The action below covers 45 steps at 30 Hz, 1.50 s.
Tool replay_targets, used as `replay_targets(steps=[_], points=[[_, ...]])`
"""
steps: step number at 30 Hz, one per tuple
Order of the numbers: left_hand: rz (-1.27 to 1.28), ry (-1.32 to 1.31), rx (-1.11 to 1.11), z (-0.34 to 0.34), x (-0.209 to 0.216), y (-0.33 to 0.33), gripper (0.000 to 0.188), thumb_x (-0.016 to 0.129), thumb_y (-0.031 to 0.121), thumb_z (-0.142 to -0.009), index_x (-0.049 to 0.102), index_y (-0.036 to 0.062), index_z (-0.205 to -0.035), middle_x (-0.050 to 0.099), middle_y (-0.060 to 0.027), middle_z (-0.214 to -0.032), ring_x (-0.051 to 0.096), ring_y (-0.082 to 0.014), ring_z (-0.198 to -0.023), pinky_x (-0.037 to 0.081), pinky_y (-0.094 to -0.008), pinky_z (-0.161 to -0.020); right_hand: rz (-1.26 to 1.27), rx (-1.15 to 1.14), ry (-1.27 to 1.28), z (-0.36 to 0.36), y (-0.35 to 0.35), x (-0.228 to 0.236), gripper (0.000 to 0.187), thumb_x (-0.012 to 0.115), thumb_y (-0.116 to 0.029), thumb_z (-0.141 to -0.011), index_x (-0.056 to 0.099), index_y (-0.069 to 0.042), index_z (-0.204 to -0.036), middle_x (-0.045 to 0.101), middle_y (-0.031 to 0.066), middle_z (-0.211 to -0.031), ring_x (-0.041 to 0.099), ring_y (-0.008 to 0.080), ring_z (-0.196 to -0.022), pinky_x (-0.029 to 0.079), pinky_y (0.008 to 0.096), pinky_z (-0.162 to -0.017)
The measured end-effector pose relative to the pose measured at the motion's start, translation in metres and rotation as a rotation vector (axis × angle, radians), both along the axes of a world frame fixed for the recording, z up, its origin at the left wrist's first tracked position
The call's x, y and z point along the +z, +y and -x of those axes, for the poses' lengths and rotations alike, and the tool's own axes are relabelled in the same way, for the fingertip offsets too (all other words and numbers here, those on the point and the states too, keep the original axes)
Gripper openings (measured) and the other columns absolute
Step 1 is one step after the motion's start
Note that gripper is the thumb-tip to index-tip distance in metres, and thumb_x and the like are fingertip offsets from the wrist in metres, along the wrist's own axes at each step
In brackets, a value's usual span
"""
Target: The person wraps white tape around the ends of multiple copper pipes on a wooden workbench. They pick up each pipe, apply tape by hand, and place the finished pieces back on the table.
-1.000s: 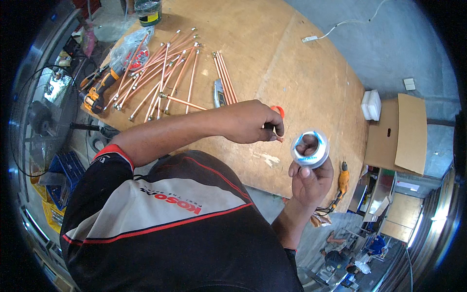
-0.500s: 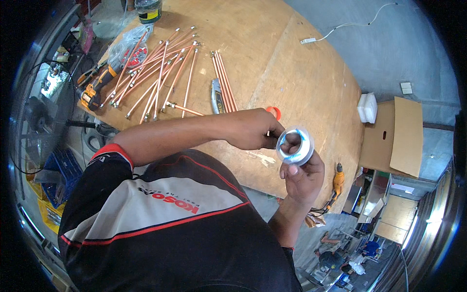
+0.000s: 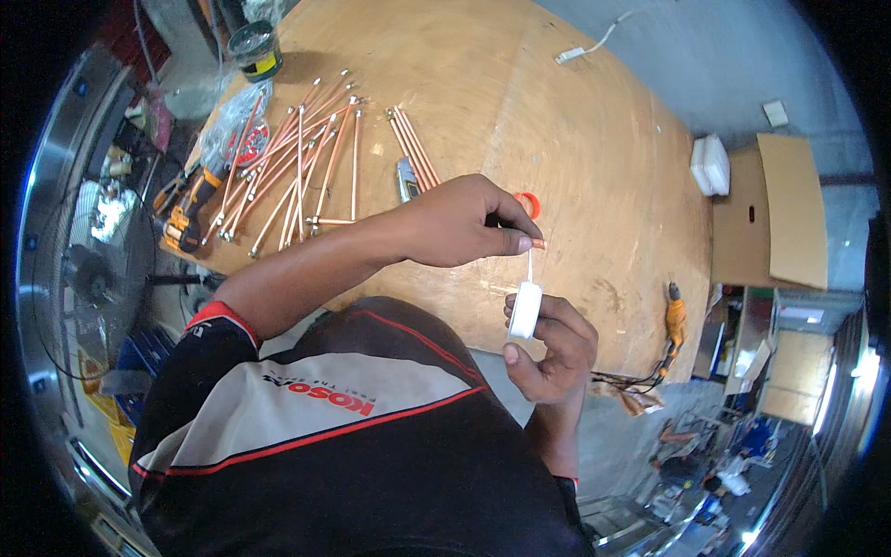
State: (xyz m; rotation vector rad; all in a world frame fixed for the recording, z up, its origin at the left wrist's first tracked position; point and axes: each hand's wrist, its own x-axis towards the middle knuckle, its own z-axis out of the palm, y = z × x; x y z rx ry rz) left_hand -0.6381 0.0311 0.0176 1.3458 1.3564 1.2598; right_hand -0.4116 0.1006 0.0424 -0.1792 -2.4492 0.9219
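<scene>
My left hand (image 3: 461,221) is closed around a copper tube, whose short orange end (image 3: 538,243) pokes out past the thumb and fingertips; the rest is mostly hidden by the hand and forearm. From that end a thin white strip runs down to a white roll of thread seal tape (image 3: 525,311), seen edge-on. The roll sits on the fingers of my right hand (image 3: 557,350), thumb apart below it. Just beyond my left fingertips an orange-red ring (image 3: 527,205) lies on the wooden table (image 3: 594,223).
Many copper tubes (image 3: 302,153) with metal fittings lie at the left, with a smaller bundle (image 3: 415,148) beside a utility knife (image 3: 406,179). A yellow-black power tool (image 3: 188,209) rests at the left edge, another (image 3: 676,320) at the right. A dark bucket (image 3: 255,51) stands far left.
The tape roll has turned from face-on to edge-on and moved left and down, away from my left fingers. A strip of tape and the tube's end now show between the hands.
</scene>
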Motion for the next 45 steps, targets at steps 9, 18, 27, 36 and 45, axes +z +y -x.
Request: replay_targets(steps=[9, 18, 27, 36, 45], points=[[0.087, -0.146, 0.064, -0.023, 0.009, -0.004, 0.023, 0.072, 0.018, -0.092, 0.07, -0.0023, -0.102, 0.07, -0.0056, -0.09, 0.062, -0.0093, -0.086, 0.05, -0.0258, -0.076, -0.02, -0.081, 0.442, -0.009, -0.007, -0.038, 0.028, 0.082, -0.022, -0.074, 0.064, 0.0, -0.072, 0.067, 0.014, -0.077, 0.06, 0.0248, -0.057, 0.046, 0.0325, -0.05], [0.167, -0.25, 0.144, -0.08, 0.016, 0.01, 0.025, 0.055, 0.027, -0.102, 0.057, 0.0033, -0.107, 0.063, -0.0004, -0.082, 0.06, -0.0073, -0.07, 0.044, -0.0217, -0.056, 0.01, -0.012, 0.391, -0.033, 0.019, -0.041, 0.024, 0.081, -0.018, -0.071, 0.067, 0.0, -0.078, 0.068, 0.0152, -0.088, 0.065, 0.0272, -0.066, 0.051, 0.036, -0.056], [-0.047, -0.066, 0.487, -0.141, 0.008, 0.043, 0.026, 0.05, 0.026, -0.104, 0.052, 0.0004, -0.107, 0.055, -0.0033, -0.073, 0.051, -0.0121, -0.064, 0.044, -0.0312, -0.059, -0.23, -0.059, 0.263, -0.072, 0.042, -0.027, 0.024, 0.078, -0.02, -0.076, 0.07, -0.001, -0.088, 0.066, 0.012, -0.102, 0.062, 0.0311, -0.092, 0.05, 0.0427, -0.082], [0.032, 0.288, 0.552, -0.178, 0.015, 0.048, 0.024, 0.05, 0.024, -0.104, 0.05, 0.0007, -0.109, 0.053, -0.0034, -0.071, 0.052, -0.0102, -0.063, 0.041, -0.0294, -0.054, 0.921, 0.51, -0.259, -0.108, 0.079, -0.041, 0.042, 0.065, -0.023, -0.093, 0.056, 0.0, -0.126, 0.066, 0.0123, -0.107, 0.068, 0.0254, -0.095, 0.054, 0.035, -0.079], [-0.041, 0.619, 0.568, -0.173, 0.032, 0.064, 0.026, 0.053, 0.024, -0.101, 0.051, 0.0004, -0.111, 0.057, -0.0127, -0.065, 0.06, -0.0252, -0.058, 0.044, -0.0368, -0.055, 1.638, 0.489, -0.197, -0.1, 0.08, -0.042, 0.045, 0.061, -0.025, -0.098, 0.049, 0.0, -0.134, 0.066, 0.0098, -0.108, 0.071, 0.0191, -0.085, 0.055, 0.0266, -0.067]])
